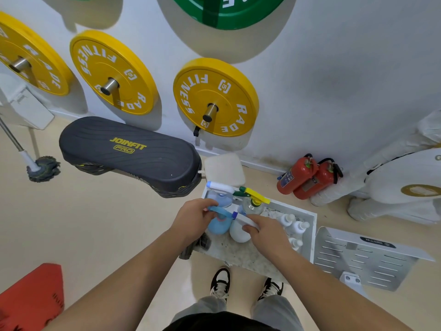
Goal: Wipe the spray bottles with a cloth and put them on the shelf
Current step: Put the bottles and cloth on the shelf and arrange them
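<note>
The wall (334, 80) carries yellow weight plates (216, 96) on pegs. Below them a dark step board (128, 151) lies on the floor. To its right stands a low white shelf (238, 256) with a speckled top, directly ahead of the person's feet. Two red fire extinguishers (307, 177) lean at the wall further right.

Four spray bottles stand upright on the shelf top, long axes vertical. Two are at the back: a clear bottle (220, 195) with a white head, and a green-and-yellow sprayer (253, 204). Two are at the front, side by side and touching or nearly so: a blue bottle (218, 226) and a white bottle (238, 234). Small white bottles (293, 223) sit in the compartment to the right.

The left hand (193, 218) has its fingers curled round the blue bottle's trigger head. The right hand (267, 229) pinches the white bottle's spray head between thumb and fingers. Each hand holds the bottle on its own side.

A dark rag (195, 247), probably the cloth, hangs at the shelf's near left edge, just under the left wrist. It is nearer the left hand. Since both hands are occupied, one bottle would likely have to be released before wiping can begin.
</note>
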`<state>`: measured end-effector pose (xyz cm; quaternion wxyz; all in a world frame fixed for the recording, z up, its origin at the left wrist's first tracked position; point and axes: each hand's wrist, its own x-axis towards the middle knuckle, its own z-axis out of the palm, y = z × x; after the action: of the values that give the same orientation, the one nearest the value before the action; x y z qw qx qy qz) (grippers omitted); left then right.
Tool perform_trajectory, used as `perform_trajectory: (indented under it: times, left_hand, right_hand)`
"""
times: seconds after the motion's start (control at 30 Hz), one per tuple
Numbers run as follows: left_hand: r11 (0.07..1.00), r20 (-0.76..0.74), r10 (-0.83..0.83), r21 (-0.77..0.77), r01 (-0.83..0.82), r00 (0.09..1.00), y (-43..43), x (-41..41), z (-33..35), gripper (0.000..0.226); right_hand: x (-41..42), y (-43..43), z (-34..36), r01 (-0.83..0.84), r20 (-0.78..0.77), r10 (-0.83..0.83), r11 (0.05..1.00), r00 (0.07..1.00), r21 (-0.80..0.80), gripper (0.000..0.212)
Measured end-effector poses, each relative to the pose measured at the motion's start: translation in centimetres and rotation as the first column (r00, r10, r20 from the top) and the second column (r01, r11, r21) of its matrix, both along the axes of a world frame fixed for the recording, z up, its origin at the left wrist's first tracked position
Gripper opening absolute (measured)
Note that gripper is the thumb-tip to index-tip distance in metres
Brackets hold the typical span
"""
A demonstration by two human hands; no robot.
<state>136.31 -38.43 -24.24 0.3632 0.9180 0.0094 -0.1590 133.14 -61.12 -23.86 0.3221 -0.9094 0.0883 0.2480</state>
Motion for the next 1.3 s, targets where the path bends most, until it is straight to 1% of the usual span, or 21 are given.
perform_trajectory:
  times: [0.13,0.23,0.33,0.4,0.43,0.5,0.57,0.6,0.7,0.83,0.93,1.03,1.07,1.13,1.2,1.23,1.3]
  left_hand:
    - [1.000,0.007,-0.023,-0.009,0.023,1.000,0.1,0.0,0.0,0.028]
    - [0.997,0.018,-0.074,-0.004,0.075,0.997,0.2,0.2,0.2,0.023]
    - [0.990,0.008,-0.132,0.039,0.132,0.991,0.3,0.6,0.8,0.020]
    - [0.986,-0.004,-0.148,0.072,0.148,0.989,0.4,0.7,1.0,0.019]
    - [0.986,-0.009,-0.146,0.079,0.147,0.989,0.4,0.7,1.0,0.021]
    - [0.988,-0.032,-0.124,0.084,0.126,0.992,0.5,0.6,1.2,0.032]
    - [0.989,-0.045,-0.097,0.109,0.102,0.994,0.7,0.4,1.3,0.044]
    - [0.988,-0.037,-0.081,0.127,0.085,0.996,0.8,0.3,1.4,0.047]
    - [0.986,0.058,-0.047,0.164,0.037,0.997,0.3,-0.3,2.7,0.040]
    - [0.998,0.188,-0.062,0.037,0.056,0.980,-2.5,-1.4,4.4,0.025]
    - [0.992,0.294,-0.096,-0.054,0.117,0.951,-5.2,-2.1,4.2,0.019]
    - [0.983,0.358,-0.123,-0.085,0.163,0.926,-8.0,-2.7,3.4,0.015]
    - [0.980,0.345,-0.142,-0.082,0.181,0.928,-9.0,-2.8,3.0,0.016]
    - [0.972,0.242,-0.192,-0.087,0.218,0.951,-11.2,-3.2,2.9,0.022]
    - [0.966,0.128,-0.231,-0.092,0.243,0.965,-13.4,-3.5,2.9,0.023]
    - [0.961,0.087,-0.256,-0.082,0.263,0.963,-14.6,-3.7,3.0,0.022]
    - [0.952,0.011,-0.302,-0.044,0.302,0.953,-16.7,-3.9,3.1,0.022]
  right_hand:
    - [0.3,0.0,-0.2,0.008,-0.022,-0.008,1.000,1.000,0.011,0.030]
    - [0.5,-0.1,-0.1,0.005,-0.034,-0.005,1.000,0.999,0.010,0.030]
    - [0.6,0.0,0.0,-0.007,-0.040,0.007,1.000,0.999,0.000,0.030]
    - [0.6,0.1,0.2,-0.010,-0.048,0.009,1.000,0.999,-0.012,0.037]
    - [0.6,0.2,0.4,-0.009,-0.049,0.008,1.000,0.999,-0.015,0.042]
    - [0.6,0.1,1.1,-0.013,-0.048,0.012,1.000,0.999,-0.023,0.048]
    - [0.6,-0.2,1.7,-0.025,-0.047,0.023,0.998,0.999,-0.050,0.049]
    - [0.6,-0.4,2.0,-0.027,-0.048,0.024,0.997,0.999,-0.069,0.048]
    - [0.8,-0.8,3.3,-0.051,-0.051,0.044,0.988,0.998,-0.147,0.043]
    - [0.7,-1.5,4.5,-0.090,-0.064,0.081,0.982,0.995,-0.164,0.031]
    - [-0.1,-2.4,4.4,-0.040,-0.045,0.034,0.991,0.998,-0.131,0.027]
    - [-1.1,-4.1,4.0,0.033,-0.010,-0.034,0.995,0.999,-0.095,0.026]
    - [-1.5,-5.0,3.9,0.058,-0.010,-0.059,0.995,0.998,-0.082,0.024]
    - [-2.5,-6.9,3.7,0.110,-0.019,-0.112,0.991,0.994,-0.078,0.010]
    - [-3.3,-9.0,3.5,0.168,-0.012,-0.169,0.984,0.986,-0.067,0.020]
    - [-3.6,-10.1,3.3,0.206,-0.012,-0.207,0.977,0.978,-0.057,0.021]
    - [-3.9,-12.3,3.0,0.273,-0.023,-0.273,0.962,0.962,-0.022,0.015]
